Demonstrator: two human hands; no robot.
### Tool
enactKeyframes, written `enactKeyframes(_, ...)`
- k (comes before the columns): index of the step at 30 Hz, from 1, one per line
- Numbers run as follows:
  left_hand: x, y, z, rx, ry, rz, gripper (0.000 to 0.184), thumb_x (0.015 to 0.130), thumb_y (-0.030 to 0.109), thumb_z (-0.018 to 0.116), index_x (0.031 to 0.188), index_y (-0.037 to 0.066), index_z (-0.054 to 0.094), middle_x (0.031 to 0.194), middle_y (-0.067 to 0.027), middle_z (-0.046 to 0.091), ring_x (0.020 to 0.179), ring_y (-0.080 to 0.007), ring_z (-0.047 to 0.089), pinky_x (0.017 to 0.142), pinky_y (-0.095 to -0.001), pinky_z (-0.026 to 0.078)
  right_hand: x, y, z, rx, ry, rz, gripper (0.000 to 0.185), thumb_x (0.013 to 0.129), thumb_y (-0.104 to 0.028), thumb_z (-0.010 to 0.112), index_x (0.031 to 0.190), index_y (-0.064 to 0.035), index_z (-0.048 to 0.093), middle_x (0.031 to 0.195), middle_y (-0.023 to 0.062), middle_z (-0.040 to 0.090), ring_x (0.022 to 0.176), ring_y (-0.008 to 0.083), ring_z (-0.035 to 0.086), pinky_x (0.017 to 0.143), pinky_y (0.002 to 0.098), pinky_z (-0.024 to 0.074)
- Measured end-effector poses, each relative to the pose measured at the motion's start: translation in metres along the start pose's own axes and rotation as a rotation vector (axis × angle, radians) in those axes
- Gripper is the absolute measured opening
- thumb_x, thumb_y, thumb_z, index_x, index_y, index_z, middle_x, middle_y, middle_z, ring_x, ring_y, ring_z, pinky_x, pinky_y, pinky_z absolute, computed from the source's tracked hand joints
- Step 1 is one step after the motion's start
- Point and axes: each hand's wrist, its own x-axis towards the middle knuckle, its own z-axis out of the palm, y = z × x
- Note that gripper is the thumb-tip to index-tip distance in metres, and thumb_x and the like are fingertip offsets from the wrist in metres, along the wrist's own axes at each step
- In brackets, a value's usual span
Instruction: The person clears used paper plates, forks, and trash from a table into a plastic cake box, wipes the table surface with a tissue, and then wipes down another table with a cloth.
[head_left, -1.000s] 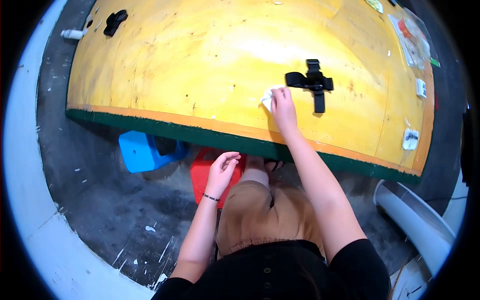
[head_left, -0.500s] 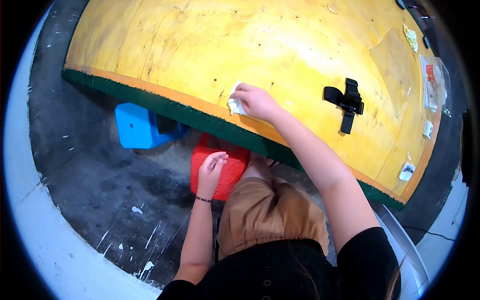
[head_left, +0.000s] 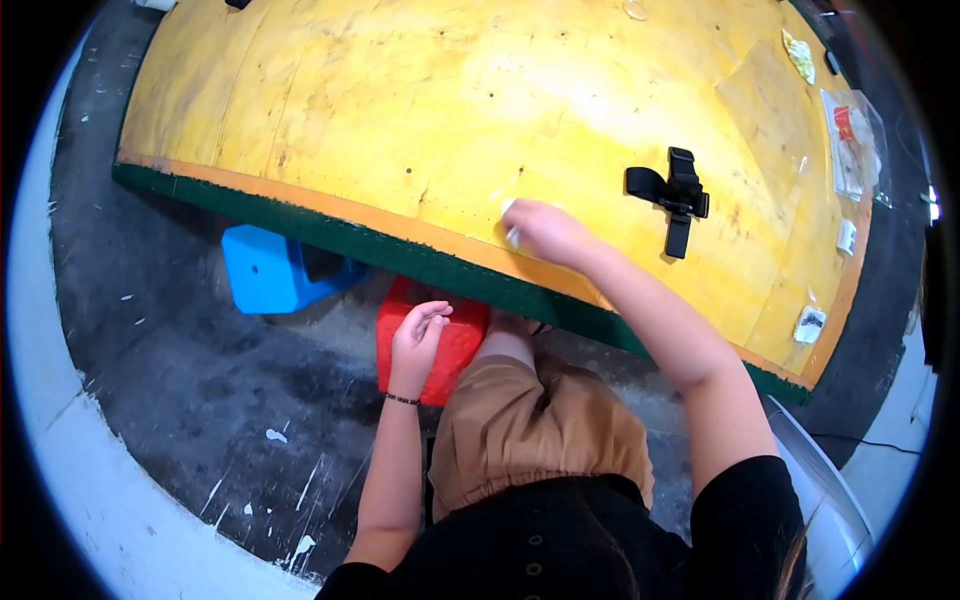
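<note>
a dark floor [head_left: 200, 400] with white marks surrounds the yellow wooden table [head_left: 350, 120] that i see from the head view. my right hand [head_left: 548, 235], a little blurred, has its fingers closed on a white tissue [head_left: 513, 238], mostly hidden under them, over the tabletop near its orange front border. the black strap harness [head_left: 682, 190] lies to the right, well apart. my left hand [head_left: 420, 335] hangs empty above the red stool [head_left: 450, 350], fingers loosely curled, thumb apart from them.
</note>
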Motion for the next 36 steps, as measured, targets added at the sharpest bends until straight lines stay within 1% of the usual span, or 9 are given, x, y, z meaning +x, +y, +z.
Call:
enactKeyframes(2,-0.002,-0.002,0.0,-0.003,0.008,0.002,0.021,0.092,0.003,0.048,0.111,-0.003,0.055,0.105,-0.0094,0.061,0.096,-0.0133,0.057,0.087,-0.0255,0.045,-0.008,0.005,-0.037,0.176,0.149,0.326,0.021,0.079,-0.003,0.056,0.101,-0.0036,0.056,0.099,0.0169,0.06,0.097,0.0333,0.058,0.082,0.0375,0.0475)
enactKeyframes(5,-0.003,-0.007,0.003,-0.003,0.001,0.005,0.021,0.092,0.004,0.048,0.111,-0.003,0.055,0.105,-0.0095,0.061,0.095,-0.0133,0.057,0.087,-0.0257,0.046,-0.017,0.048,-0.055,0.076,0.464,0.295,0.019,0.08,-0.003,0.055,0.1,-0.0014,0.055,0.097,0.0189,0.06,0.091,0.0349,0.059,0.078,0.0389,0.0482)
enactKeyframes(10,-0.004,-0.01,0.018,0.019,-0.045,0.003,0.021,0.092,0.005,0.048,0.111,-0.003,0.055,0.106,-0.0097,0.061,0.094,-0.0133,0.057,0.087,-0.0258,0.046,-0.031,0.026,0.014,0.052,0.541,0.1,0.016,0.076,0.001,0.054,0.091,-0.0042,0.056,0.088,0.0183,0.057,0.083,0.0373,0.057,0.074,0.0411,0.0475)
enactKeyframes(14,-0.005,0.004,0.037,0.057,-0.088,0.027,0.02,0.092,0.006,0.049,0.109,-0.003,0.056,0.105,-0.0099,0.062,0.094,-0.0135,0.058,0.086,-0.0261,0.046,-0.061,0.018,0.021,0.22,0.298,0.188,0.019,0.076,-0.003,0.056,0.095,-0.0041,0.058,0.09,0.0182,0.059,0.088,0.0363,0.057,0.079,0.0394,0.0476)
enactKeyframes(16,-0.004,0.003,0.043,0.109,-0.125,0.066,0.02,0.092,0.007,0.05,0.108,-0.003,0.057,0.104,-0.0106,0.062,0.094,-0.0145,0.059,0.085,-0.0265,0.047,-0.086,0.007,0.019,0.336,0.46,0.303,0.022,0.077,-0.004,0.056,0.099,-0.0034,0.058,0.095,0.0169,0.06,0.093,0.0322,0.059,0.084,0.0373,0.047)
enactKeyframes(20,-0.002,-0.001,0.072,0.215,-0.247,0.061,0.022,0.093,0.01,0.048,0.11,-0.001,0.057,0.105,-0.0084,0.063,0.089,-0.0108,0.057,0.081,-0.0246,0.046,-0.15,-0.014,0.02,0.835,0.661,0.421,0.028,0.08,-0.002,0.054,0.108,-0.0012,0.058,0.1,0.0118,0.062,0.094,0.0206,0.06,0.081,0.0316,0.0479)
enactKeyframes(22,-0.006,0.003,0.099,0.239,-0.369,0.027,0.026,0.094,0.014,0.047,0.114,0.001,0.056,0.107,-0.0065,0.062,0.09,-0.009,0.056,0.079,-0.022,0.045,-0.19,-0.033,0.01,1.404,0.603,0.433,0.031,0.083,-0.001,0.051,0.114,-0.0009,0.055,0.101,0.007,0.061,0.092,0.014,0.059,0.08,0.0271,0.0475)
enactKeyframes(27,-0.034,-0.002,0.2,0.155,-0.678,-0.149,0.029,0.095,0.016,0.045,0.117,-0.001,0.053,0.108,-0.0055,0.06,0.092,-0.0093,0.056,0.08,-0.022,0.045,-0.293,-0.055,0.008,1.669,0.722,0.409,0.031,0.083,0.0,0.052,0.114,-0.0002,0.053,0.103,0.0075,0.059,0.095,0.0122,0.058,0.082,0.0254,0.0474)
enactKeyframes(36,-0.115,-0.041,0.342,0.356,-1.008,-0.215,0.024,0.089,0.008,0.05,0.112,0.001,0.054,0.097,-0.0013,0.059,0.083,-0.0074,0.055,0.071,-0.0203,0.046,-0.451,-0.071,0.034,1.141,1.105,0.624,0.025,0.088,0.0,0.049,0.112,-0.0033,0.054,0.096,0.0034,0.06,0.078,0.0065,0.059,0.063,0.0195,0.0475)
